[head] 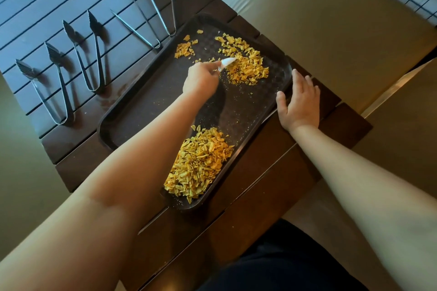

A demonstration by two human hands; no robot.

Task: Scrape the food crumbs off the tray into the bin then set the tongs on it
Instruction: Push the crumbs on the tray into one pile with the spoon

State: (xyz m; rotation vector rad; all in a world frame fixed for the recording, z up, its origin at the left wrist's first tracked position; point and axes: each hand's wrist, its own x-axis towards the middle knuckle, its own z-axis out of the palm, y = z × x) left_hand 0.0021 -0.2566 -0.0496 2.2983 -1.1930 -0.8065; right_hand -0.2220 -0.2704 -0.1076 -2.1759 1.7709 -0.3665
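While L hand [201,78] pinches white scraper [227,62], R hand [298,99] rests flat, open, on tray [287,71] rim.

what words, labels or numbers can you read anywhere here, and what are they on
None: no readable text shows in this view.
The tray carries only a moulded grid texture, no lettering.
The four tongs show no legible brand or stamp.
The white scraper in the left hand is blank as far as visible.
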